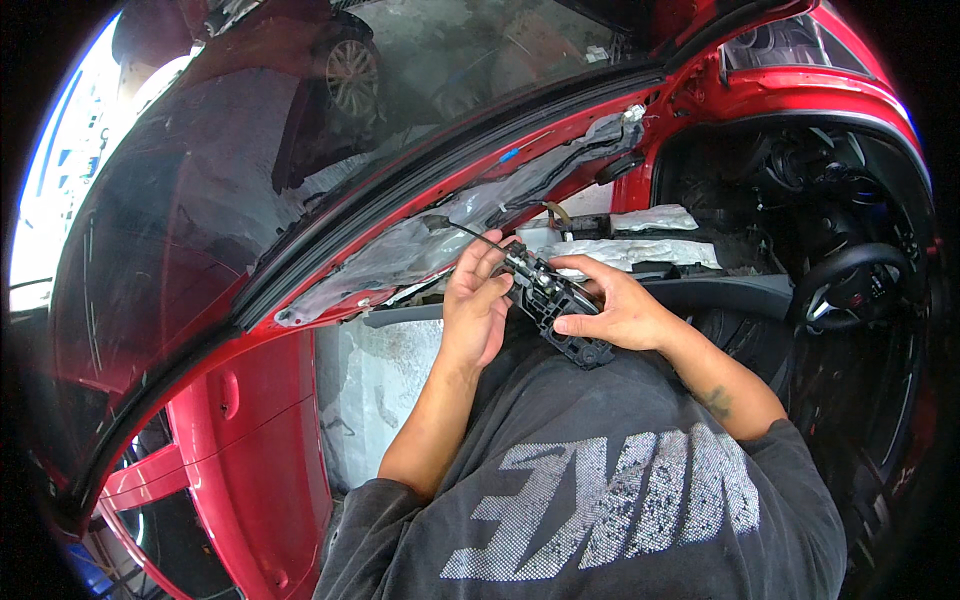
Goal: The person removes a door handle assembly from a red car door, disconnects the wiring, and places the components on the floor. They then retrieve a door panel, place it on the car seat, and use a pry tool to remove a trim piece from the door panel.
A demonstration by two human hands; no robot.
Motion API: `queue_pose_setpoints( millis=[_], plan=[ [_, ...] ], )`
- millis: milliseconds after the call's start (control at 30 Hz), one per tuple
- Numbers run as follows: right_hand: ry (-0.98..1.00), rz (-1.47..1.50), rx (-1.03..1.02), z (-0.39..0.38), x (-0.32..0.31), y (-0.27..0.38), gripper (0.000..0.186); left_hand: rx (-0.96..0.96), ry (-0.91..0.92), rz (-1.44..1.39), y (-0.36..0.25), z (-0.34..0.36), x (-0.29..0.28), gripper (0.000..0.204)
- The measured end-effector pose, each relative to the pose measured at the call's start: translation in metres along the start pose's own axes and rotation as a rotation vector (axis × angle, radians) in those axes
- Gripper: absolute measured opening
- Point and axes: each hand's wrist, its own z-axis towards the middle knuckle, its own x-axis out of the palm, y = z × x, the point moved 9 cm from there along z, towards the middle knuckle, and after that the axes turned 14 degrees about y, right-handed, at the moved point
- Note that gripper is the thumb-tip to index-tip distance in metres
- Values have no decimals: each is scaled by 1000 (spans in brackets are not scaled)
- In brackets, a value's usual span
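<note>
I hold a black plastic and metal door latch mechanism (556, 308) in front of my chest, between both hands. My right hand (612, 308) grips its right side, fingers curled over the top and bottom. My left hand (478, 300) pinches the upper left end, where a thin dark cable (470, 231) runs up toward the red car door (260, 400). The door stands open on my left, its inner trim removed, with a clear plastic sheet (400, 255) hanging over the bare metal.
The door's window glass (250, 170) fills the upper left. On the right is the car's cabin with a black steering wheel (850, 280) and dashboard. White cloths (655, 218) lie on the sill area behind my hands.
</note>
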Motion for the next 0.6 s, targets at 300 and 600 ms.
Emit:
queue_pose_setpoints(
  millis=[300,600],
  plan=[
    [-11,45,34,3,-6,-24,63,7,-60,15,19,3,-10,52],
    [-36,99,55,-4,-10,-26,58,57,-96,-21,26,2,-5,51]
  ],
)
